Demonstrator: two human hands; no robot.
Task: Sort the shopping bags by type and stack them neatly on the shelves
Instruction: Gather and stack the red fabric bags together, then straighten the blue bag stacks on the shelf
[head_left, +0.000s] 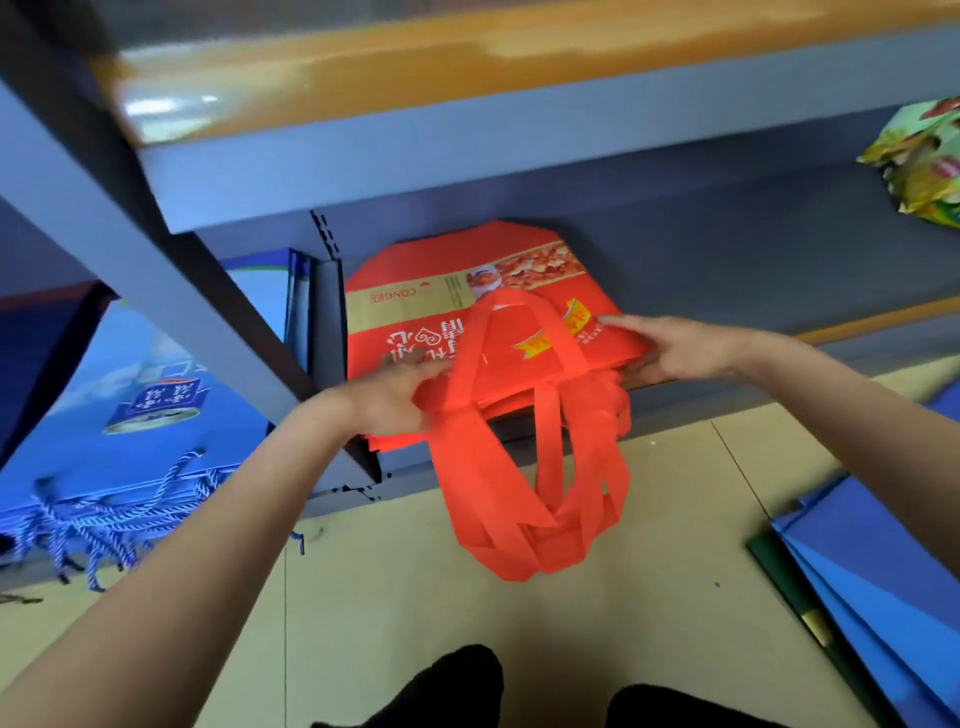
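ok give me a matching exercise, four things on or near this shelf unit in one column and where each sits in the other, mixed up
Things:
1. red bags
2. blue bags with rope handles
3. green-yellow bag
4. flat blue sheets

Places:
A. far right, at the back of the shelf
B. on the floor, right
C. left bay, handles hanging over the edge
D. bottom shelf, between both hands

Pairs: 1-D, 2-C, 3-A, 4-B

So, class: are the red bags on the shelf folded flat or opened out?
Folded flat. The red bags lie in a thin stack on the shelf, printed faces up, with their handles hanging over the front edge.
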